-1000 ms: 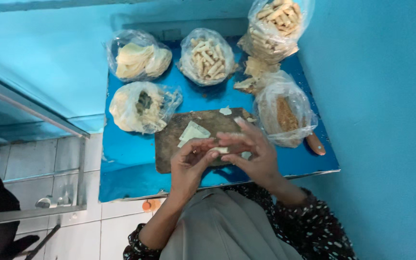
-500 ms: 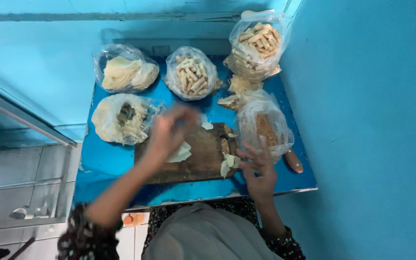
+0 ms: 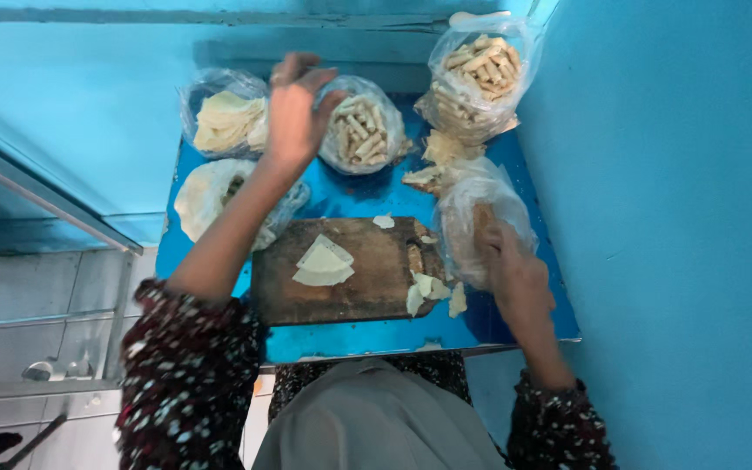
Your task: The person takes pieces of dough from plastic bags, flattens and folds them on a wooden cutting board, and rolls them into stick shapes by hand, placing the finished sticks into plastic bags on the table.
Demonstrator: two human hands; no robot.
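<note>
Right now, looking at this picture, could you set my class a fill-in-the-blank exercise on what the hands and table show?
1. The left hand reaches over a bag of small ____-shaped pieces.
2. The right hand touches a clear plastic ____ beside the board.
3. Folded pale sheets lie on a ____ cutting board.
4. The table top is coloured ____.

Missing words: stick; bag; wooden; blue

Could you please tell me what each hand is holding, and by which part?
Right hand grips the clear plastic bag by its near side. Left hand hovers over a bag of rolled pastries; any hold cannot be told.
</note>
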